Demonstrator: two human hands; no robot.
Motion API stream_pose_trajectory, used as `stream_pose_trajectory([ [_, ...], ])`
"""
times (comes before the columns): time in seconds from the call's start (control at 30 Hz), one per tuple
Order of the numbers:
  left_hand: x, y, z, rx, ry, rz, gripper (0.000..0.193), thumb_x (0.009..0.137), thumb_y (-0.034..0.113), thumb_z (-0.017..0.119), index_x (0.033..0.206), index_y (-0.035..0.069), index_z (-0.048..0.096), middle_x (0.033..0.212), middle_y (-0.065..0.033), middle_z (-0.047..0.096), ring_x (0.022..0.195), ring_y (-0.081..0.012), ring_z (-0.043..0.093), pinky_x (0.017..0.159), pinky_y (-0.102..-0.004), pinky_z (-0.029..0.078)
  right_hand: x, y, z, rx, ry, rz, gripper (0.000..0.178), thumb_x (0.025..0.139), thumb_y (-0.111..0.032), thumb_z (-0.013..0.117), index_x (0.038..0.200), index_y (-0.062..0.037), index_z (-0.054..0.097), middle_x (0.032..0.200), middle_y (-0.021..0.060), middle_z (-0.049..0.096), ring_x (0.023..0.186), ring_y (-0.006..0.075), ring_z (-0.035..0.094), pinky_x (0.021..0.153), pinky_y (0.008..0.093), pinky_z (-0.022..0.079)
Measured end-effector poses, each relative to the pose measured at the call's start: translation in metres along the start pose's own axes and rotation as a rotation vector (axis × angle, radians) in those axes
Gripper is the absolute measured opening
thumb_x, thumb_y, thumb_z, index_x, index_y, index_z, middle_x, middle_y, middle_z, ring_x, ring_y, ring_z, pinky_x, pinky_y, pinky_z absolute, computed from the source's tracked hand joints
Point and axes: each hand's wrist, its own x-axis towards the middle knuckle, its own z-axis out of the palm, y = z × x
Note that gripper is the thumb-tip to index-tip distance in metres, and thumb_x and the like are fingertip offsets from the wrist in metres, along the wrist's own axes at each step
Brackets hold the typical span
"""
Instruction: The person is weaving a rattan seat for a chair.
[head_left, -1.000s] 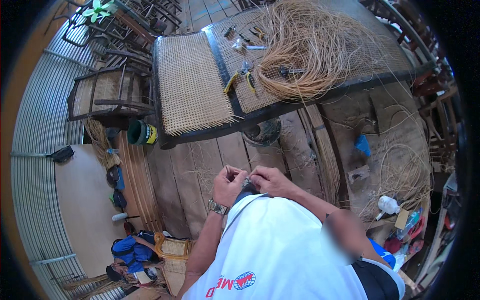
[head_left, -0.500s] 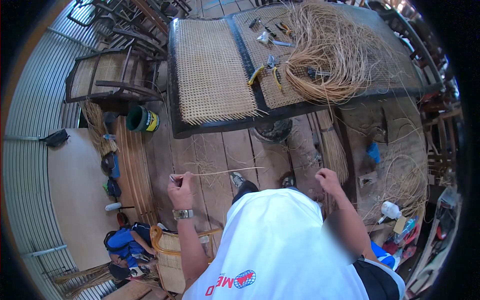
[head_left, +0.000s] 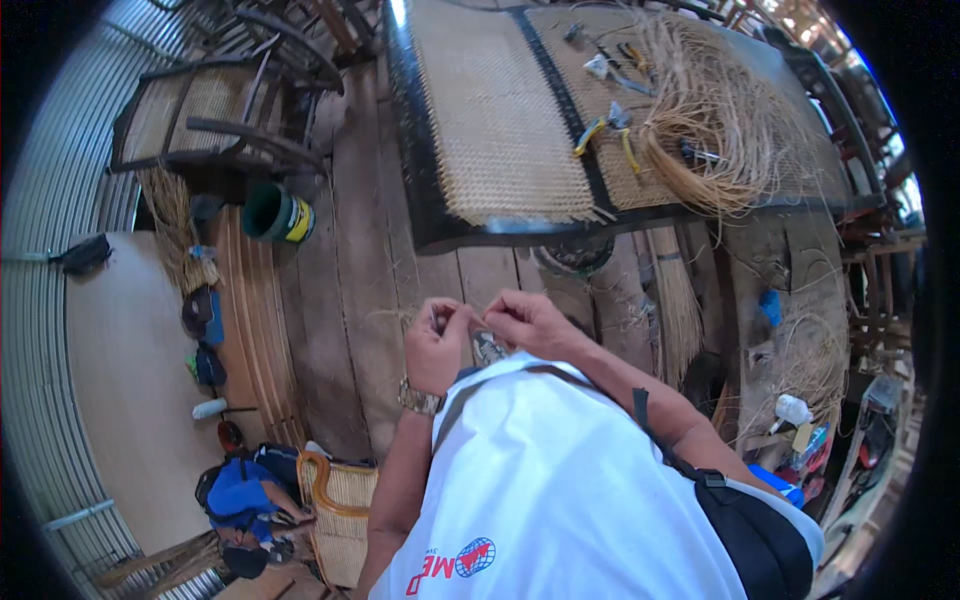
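My left hand [head_left: 436, 345], with a watch [head_left: 420, 398] on its wrist, is closed in a pinch in front of my body. Close beside it, my right hand [head_left: 530, 322] is closed too, its fingertips almost meeting the left's. Between them runs a short bit of thin, pale cane strand [head_left: 474, 315], gripped from both sides; most of it is hidden by my fingers. Something small and dark shows within my left fingers, too small to name. Beyond the hands stands a dark frame [head_left: 425, 205] with a woven cane panel [head_left: 500, 125].
On the panel lie a bundle of loose cane [head_left: 700, 130] and yellow-handled pliers [head_left: 590, 135]. A green bucket [head_left: 265, 212] stands on the plank floor at left. Upright cane strips [head_left: 677, 310] are at right. A person in blue [head_left: 245, 495] works at the lower left beside a cane chair [head_left: 345, 510].
My right hand has come in from the right to meet my left and now pinches the strand. My left hand has shifted right and slightly up. The view has turned somewhat.
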Motion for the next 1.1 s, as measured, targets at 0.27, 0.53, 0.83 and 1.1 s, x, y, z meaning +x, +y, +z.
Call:
stream_pose_trajectory([
  [0.27,0.029,-0.021,-0.065,-0.224,0.151,-0.014,0.008,0.092,0.007,0.068,0.097,0.001,0.068,0.09,-0.005,0.071,0.082,-0.0104,0.066,0.073,-0.0236,0.051,0.062,-0.023,0.049,0.037,-0.125,0.142,0.017,0.099,-0.014,0.06,0.104,0.0012,0.062,0.078,0.0001,0.061,0.067,0.0063,0.054,0.058,0.0225,0.045],
  [0.53,0.081,-0.056,-0.191,-0.05,0.628,0.091,0.008,0.092,0.008,0.069,0.094,0.004,0.062,0.087,-0.0061,0.07,0.078,-0.0094,0.062,0.072,-0.0232,0.049,0.136,-0.039,0.071,-0.435,-0.173,0.021,0.015,0.094,-0.015,0.064,0.098,-0.0006,0.064,0.081,0.0086,0.064,0.074,0.0154,0.058,0.07,0.0311,0.049],
  [0.83,0.207,-0.058,-0.366,-0.077,0.768,-0.044,0.012,0.097,0.014,0.062,0.099,0.004,0.057,0.089,-0.0094,0.07,0.076,-0.0123,0.063,0.07,-0.0244,0.049,0.263,-0.06,0.099,-0.331,-0.092,0.112,0.025,0.094,-0.022,0.061,0.097,0.0019,0.065,0.084,0.0211,0.067,0.076,0.0322,0.065,0.07,0.0379,0.05],
  [1.1,0.297,-0.082,-0.457,0.211,0.715,-0.088,0.013,0.094,0.014,0.067,0.097,0.003,0.062,0.093,-0.0036,0.068,0.085,-0.0111,0.06,0.077,-0.0254,0.047,0.349,-0.063,0.112,-0.393,0.094,0.246,0.028,0.092,-0.025,0.064,0.103,0.0006,0.064,0.087,0.0205,0.067,0.081,0.0351,0.066,0.074,0.0417,0.051],
])
